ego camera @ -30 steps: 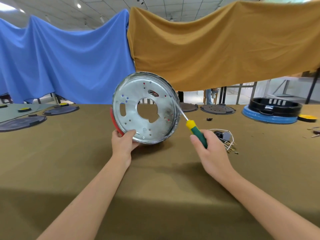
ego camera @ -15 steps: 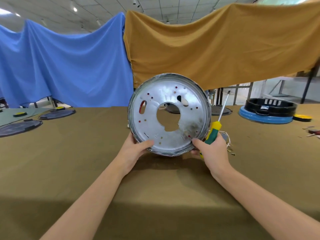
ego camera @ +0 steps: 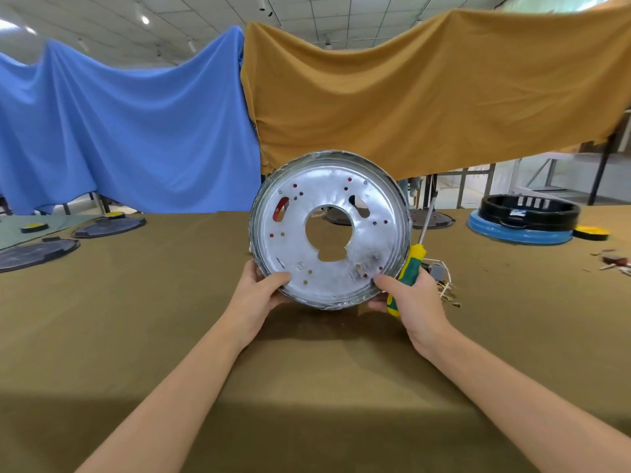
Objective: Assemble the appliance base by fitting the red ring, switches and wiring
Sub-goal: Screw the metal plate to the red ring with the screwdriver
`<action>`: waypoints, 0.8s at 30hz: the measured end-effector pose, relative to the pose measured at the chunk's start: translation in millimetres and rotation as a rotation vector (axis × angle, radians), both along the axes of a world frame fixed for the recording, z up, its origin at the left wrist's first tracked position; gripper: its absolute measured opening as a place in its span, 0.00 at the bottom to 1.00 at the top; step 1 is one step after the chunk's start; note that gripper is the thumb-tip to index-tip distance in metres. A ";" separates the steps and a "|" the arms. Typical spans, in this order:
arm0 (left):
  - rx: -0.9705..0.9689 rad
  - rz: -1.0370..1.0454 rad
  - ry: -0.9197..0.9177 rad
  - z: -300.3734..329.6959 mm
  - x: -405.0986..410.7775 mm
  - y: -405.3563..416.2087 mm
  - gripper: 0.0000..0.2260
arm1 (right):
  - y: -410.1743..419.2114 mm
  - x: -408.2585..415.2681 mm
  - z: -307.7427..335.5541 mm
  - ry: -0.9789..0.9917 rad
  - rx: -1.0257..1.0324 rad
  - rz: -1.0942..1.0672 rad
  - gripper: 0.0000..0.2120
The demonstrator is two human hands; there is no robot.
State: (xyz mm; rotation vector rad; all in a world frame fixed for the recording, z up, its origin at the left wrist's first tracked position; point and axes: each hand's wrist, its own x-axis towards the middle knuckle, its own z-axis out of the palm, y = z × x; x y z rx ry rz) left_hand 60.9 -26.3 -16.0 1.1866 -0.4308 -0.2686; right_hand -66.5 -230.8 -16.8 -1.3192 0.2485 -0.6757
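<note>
– Where's the metal plate [ego camera: 329, 233] right now?

– I see it stood up on its edge above the olive table [ego camera: 170, 336], flat face toward the camera, big hole in the middle. Red shows through a slot on its upper left, so the red ring [ego camera: 280, 207] sits behind it.

– And the hands?

– The left hand [ego camera: 259, 295] grips the plate's lower left rim, thumb over the front face. The right hand [ego camera: 409, 298] pinches the lower right rim with its thumb and also has fingers wrapped round a green and yellow screwdriver [ego camera: 411, 268], shaft pointing up just beside the plate's right edge.

– Any wiring in view?

– A small bundle of wires and switches [ego camera: 442, 285] lies on the table just behind the right hand, partly hidden. I can't make out its details.

– What else is on the table?

– A black ring on a blue base [ego camera: 522, 221] far right, and dark flat covers [ego camera: 34, 254] to the left. Blue and mustard cloths hang behind.
</note>
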 end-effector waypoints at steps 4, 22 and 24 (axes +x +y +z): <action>0.037 -0.109 0.005 -0.9 -1.8 -0.3 0.25 | -0.1 -0.7 -0.3 -0.002 0.006 0.074 0.14; -0.037 0.076 0.014 -0.4 7.2 -1.5 0.17 | 1.7 -0.3 -1.3 -0.023 0.010 0.032 0.09; -0.002 0.061 0.003 -2.4 8.6 -2.2 0.18 | 2.1 0.9 -1.9 -0.021 0.001 0.034 0.10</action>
